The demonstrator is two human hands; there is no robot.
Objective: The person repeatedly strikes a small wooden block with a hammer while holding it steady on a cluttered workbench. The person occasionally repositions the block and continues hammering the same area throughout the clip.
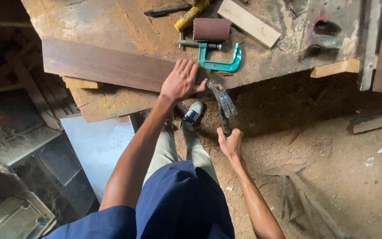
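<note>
Fingers: left hand lies flat, fingers together, on the dark plank; right hand is clamped on the hammer handle.
Hammer: one, head up, just beside the bench edge, near the left thumb.
Hidden: grip end of handle covered by the fist; plank's right end under the palm.
Count: one green clamp, one sanding roll, one shoe.
Room: sawdust floor open to the right.
</note>
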